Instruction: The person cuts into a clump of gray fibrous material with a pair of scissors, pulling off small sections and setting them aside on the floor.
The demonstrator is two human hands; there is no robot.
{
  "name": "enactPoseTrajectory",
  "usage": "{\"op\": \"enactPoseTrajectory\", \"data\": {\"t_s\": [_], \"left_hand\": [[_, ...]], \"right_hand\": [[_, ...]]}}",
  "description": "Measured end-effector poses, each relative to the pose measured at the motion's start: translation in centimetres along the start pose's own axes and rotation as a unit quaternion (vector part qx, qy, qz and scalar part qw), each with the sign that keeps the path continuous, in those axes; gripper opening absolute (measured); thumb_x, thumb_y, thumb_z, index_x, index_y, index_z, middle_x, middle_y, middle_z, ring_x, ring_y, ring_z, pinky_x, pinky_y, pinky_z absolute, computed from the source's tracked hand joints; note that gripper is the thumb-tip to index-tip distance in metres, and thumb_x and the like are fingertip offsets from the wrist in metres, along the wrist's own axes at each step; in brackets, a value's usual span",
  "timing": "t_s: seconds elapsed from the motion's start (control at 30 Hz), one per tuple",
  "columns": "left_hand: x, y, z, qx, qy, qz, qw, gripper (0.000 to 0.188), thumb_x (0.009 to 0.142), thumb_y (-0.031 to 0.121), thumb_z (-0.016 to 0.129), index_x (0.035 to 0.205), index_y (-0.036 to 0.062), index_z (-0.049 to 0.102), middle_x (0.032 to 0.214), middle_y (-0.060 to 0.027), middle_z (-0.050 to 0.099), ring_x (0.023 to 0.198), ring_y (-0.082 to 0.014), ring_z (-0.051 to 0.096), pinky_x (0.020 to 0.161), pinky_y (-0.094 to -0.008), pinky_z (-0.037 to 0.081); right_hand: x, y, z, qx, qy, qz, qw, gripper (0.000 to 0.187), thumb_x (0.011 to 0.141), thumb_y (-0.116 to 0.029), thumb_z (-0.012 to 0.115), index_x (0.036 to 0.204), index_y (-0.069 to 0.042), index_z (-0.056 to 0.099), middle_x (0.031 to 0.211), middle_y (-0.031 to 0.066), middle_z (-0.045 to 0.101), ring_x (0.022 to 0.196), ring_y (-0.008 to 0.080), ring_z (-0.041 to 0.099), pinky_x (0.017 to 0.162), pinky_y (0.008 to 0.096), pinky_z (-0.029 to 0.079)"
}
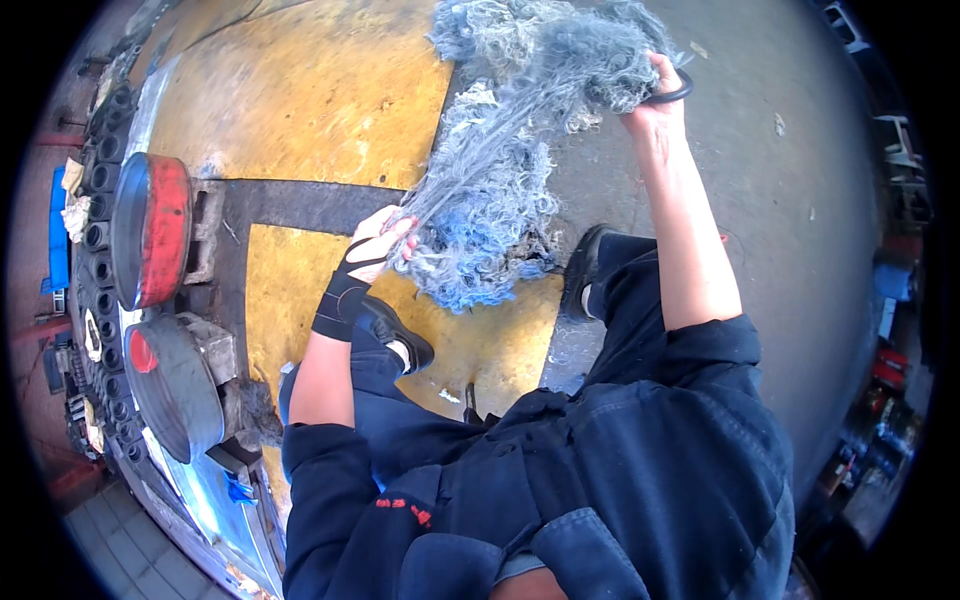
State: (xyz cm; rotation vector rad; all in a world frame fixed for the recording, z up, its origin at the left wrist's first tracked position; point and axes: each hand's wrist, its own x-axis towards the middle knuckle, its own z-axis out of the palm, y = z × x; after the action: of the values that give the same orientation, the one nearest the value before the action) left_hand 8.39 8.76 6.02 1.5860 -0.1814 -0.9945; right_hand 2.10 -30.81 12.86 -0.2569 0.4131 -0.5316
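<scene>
The left hand (385,243) is closed, fingers folded over the lower end of a grey-blue fibre bundle (487,137). A black wrist wrap (341,305) encircles the wrist of this hand. The bundle extends in drawn-out strands diagonally up and right, toward the right hand (655,112).

The right hand is partly curled against a bunched fibre mass (612,62). Its fingers are partly hidden in the fibre; the degree of closure cannot be told. A black ring (682,88) sits at this hand; whether it is gripped cannot be told.

A tangled blue and grey fibre pile (490,235) lies below the strands, in front of the person and between the feet. Its lower part overlaps a yellow floor panel (275,290).

At left, a red-and-black round container (165,230) stands beside a concrete block (205,232). A second dark round container (180,400) stands nearer the person.
</scene>
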Motion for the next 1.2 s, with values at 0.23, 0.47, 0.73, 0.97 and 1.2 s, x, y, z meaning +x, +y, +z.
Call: {"op": "enactPoseTrajectory", "data": {"t_s": [0.23,0.47,0.73,0.97,1.2], "left_hand": [[-0.5,-2.7,-2.6,0.136,0.013,0.038,0.990,0.011,0.090,0.013,0.052,0.095,0.0036,0.054,0.076,-0.0010,0.055,0.067,-0.0087,0.051,0.058,-0.0241,0.042],[-1.5,-2.8,-6.5,0.470,0.156,0.081,0.865,0.014,0.086,0.013,0.043,0.097,0.0134,0.052,0.077,-0.0200,0.060,0.076,-0.0391,0.059,0.061,-0.0435,0.043],[-3.2,-4.2,-10.2,0.541,0.215,0.127,0.803,0.028,0.080,0.007,0.040,0.107,0.0122,0.048,0.077,-0.0219,0.058,0.076,-0.0424,0.056,0.063,-0.0477,0.042],[-3.8,-8.6,-16.6,0.501,0.360,0.115,0.779,0.032,0.072,0.010,0.046,0.100,0.0024,0.057,0.074,-0.0195,0.061,0.068,-0.0316,0.059,0.063,-0.0398,0.044],[-4.6,-10.2,-23.9,-0.202,0.509,-0.019,0.836,0.017,0.083,0.015,0.047,0.089,0.0060,0.060,0.074,-0.0089,0.062,0.052,-0.0204,0.054,0.040,-0.0294,0.039]], "right_hand": [[0.3,-3.5,-1.9,-0.004,0.050,-0.053,0.997,0.032,0.076,-0.012,0.054,0.104,0.003,0.054,0.103,0.0166,0.060,0.095,0.0319,0.059,0.088,0.0483,0.047],[0.2,-6.5,-4.1,0.003,0.058,-0.077,0.995,0.036,0.070,-0.014,0.055,0.103,-0.001,0.056,0.104,0.0157,0.060,0.096,0.0331,0.058,0.088,0.0510,0.045],[0.6,-8.9,-5.8,0.002,0.083,-0.118,0.989,0.040,0.069,-0.016,0.054,0.107,-0.002,0.055,0.108,0.0161,0.059,0.099,0.0343,0.056,0.090,0.0522,0.044],[0.4,-15.3,-10.2,0.044,0.078,-0.186,0.978,0.044,0.069,-0.016,0.052,0.110,-0.002,0.054,0.111,0.0165,0.058,0.100,0.0344,0.056,0.089,0.0514,0.045],[-1.3,-18.0,-12.5,0.057,0.036,-0.252,0.965,0.044,0.071,-0.017,0.050,0.113,-0.003,0.053,0.113,0.0147,0.058,0.104,0.0335,0.055,0.091,0.0517,0.043]]}}
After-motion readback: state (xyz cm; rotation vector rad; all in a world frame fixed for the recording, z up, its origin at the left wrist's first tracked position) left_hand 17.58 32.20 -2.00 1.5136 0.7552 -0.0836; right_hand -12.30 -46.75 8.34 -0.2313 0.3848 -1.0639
